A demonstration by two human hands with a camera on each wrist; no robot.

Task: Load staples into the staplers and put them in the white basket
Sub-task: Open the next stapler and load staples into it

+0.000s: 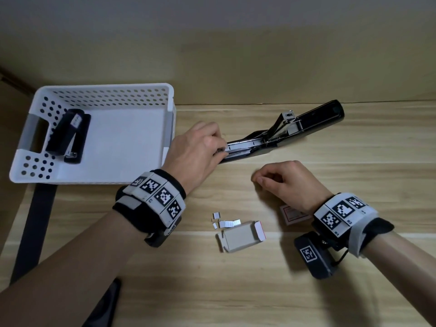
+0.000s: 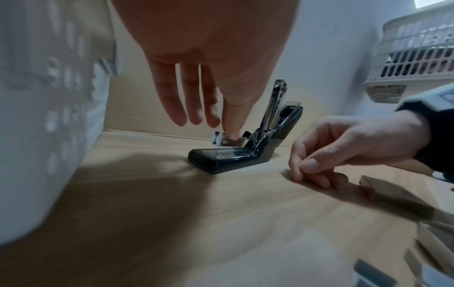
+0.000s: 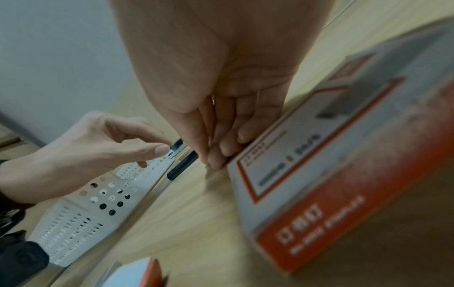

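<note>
A black stapler (image 1: 295, 131) lies flipped wide open on the wooden table, its metal magazine (image 1: 243, 147) pointing left. My left hand (image 1: 218, 149) is at the magazine's front end, thumb and forefinger pinching a silver staple strip (image 2: 218, 138) against the channel. My right hand (image 1: 259, 181) rests on the table in front of the stapler, fingers curled under, thumb on the forefinger, nothing visible in it. The white perforated basket (image 1: 106, 88) stands at the left with a second black stapler (image 1: 68, 135), closed, inside near its left wall.
An opened grey staple box (image 1: 240, 236) lies near the front, with loose staple strips (image 1: 230, 223) beside it. A red-and-white staple box (image 1: 293, 214) sits under my right wrist. The wall runs just behind the stapler. The table edge is left of the basket.
</note>
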